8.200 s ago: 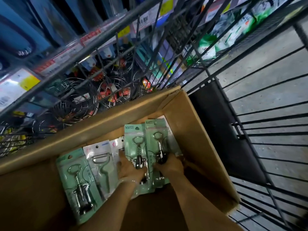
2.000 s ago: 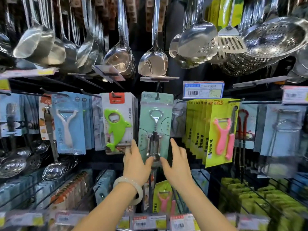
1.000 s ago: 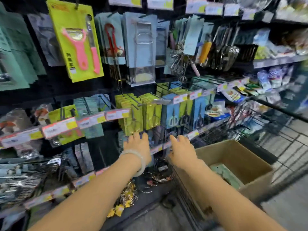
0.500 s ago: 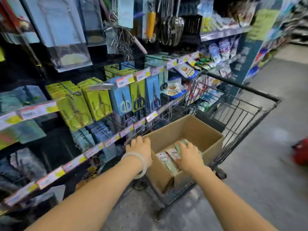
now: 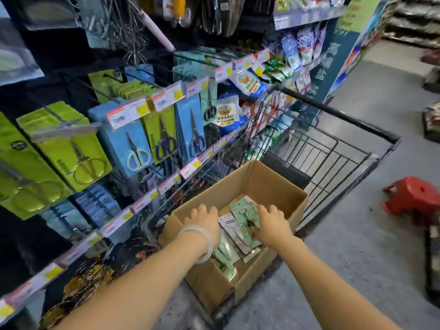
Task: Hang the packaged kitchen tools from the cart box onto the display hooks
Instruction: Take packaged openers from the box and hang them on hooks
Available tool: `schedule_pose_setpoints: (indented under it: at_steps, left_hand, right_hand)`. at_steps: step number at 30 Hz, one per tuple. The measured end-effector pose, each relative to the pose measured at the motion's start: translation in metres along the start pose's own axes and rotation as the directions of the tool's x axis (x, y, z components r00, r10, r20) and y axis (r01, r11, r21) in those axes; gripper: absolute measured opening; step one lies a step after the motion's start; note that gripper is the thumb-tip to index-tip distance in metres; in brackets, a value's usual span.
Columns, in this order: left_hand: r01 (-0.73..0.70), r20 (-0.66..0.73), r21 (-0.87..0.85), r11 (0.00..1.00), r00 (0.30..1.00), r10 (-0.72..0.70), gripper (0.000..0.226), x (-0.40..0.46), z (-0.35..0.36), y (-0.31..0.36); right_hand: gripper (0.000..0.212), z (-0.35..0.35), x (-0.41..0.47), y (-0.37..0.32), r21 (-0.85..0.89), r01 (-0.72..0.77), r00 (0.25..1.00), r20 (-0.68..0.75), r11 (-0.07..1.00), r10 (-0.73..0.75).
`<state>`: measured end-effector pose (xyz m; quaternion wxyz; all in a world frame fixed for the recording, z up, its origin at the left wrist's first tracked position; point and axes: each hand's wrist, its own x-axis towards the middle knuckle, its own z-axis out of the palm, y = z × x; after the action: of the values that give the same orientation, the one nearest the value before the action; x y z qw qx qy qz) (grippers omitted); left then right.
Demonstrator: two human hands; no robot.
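Nearest to us, our two bare forearms reach forward and down into the cardboard box (image 5: 273, 184) that sits in the wire cart (image 5: 333, 148). Our left hand (image 5: 204, 220), with a pale bangle (image 5: 202, 239) on the wrist, hovers over the left side of the box with its fingers spread and fairly straight; we see nothing held in it. Our right hand (image 5: 271, 225) lies on the mint-green carded corkscrew pack (image 5: 242, 213) at the top of the pile, fingers bent down onto the card; the thumb is hidden, so we cannot tell whether we are gripping the pack or only pressing on it. Just beside it, partly under it, lies a white carded peeler pack (image 5: 229, 227), and more green packs (image 5: 226, 258) lie lower in the box, toward us.

To the left of the cart stands the display rack, where packaged scissors (image 5: 138, 151) in blue and green cards hang on hooks behind a row of price tags (image 5: 128, 113). Below them, near the floor, are blurred wire items that we cannot make out. Farther up hang whisks and bagged goods. To the right, on the grey floor well apart from the cart, sits a red plastic stool (image 5: 412, 194). Beyond the cart's far handle, the aisle runs on toward more shelving.
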<state>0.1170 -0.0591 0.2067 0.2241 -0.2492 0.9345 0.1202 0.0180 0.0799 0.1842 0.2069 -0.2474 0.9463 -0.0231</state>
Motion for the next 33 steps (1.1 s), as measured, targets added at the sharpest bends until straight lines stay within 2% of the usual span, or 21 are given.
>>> schedule_pose_setpoints:
  at_steps: [6,9,11,17,22,27,33]
  left_hand:
    - [0.003,0.096,-0.060,0.998,0.995,0.003,0.055,0.044,0.014,-0.002]
    - [0.012,0.144,-0.099,0.995,0.990,0.002,0.057,0.063,0.024,-0.005]
    - [0.031,0.168,-0.130,0.991,0.986,-0.009,0.060,0.077,0.032,-0.007]
    - [0.130,0.278,-0.226,0.965,0.958,-0.064,0.065,0.117,0.056,-0.007]
    - [0.236,0.345,-0.272,0.933,0.929,-0.134,0.074,0.150,0.079,0.000]
    - [0.358,0.421,-0.298,0.885,0.881,-0.215,0.068,0.189,0.107,0.015]
    - [0.468,0.496,-0.310,0.828,0.822,-0.279,0.066,0.225,0.147,0.025]
  right_hand:
    - [0.068,0.017,0.045,0.002,0.002,-0.045,0.992,0.120,0.999,0.044]
    - [0.058,0.028,0.067,-0.001,-0.004,-0.039,0.984,0.173,0.999,0.039]
    - [0.049,0.035,0.082,-0.004,-0.013,-0.024,0.977,0.213,1.000,0.026]
    - [0.045,0.063,0.136,-0.004,0.006,0.055,0.948,0.315,0.998,-0.054]
    - [0.052,0.080,0.184,0.018,0.048,0.056,0.894,0.443,0.997,-0.071]
    - [0.067,0.106,0.229,0.054,0.051,-0.001,0.835,0.550,0.999,-0.027]
    - [0.070,0.140,0.276,0.083,0.050,-0.088,0.775,0.631,0.995,0.037]
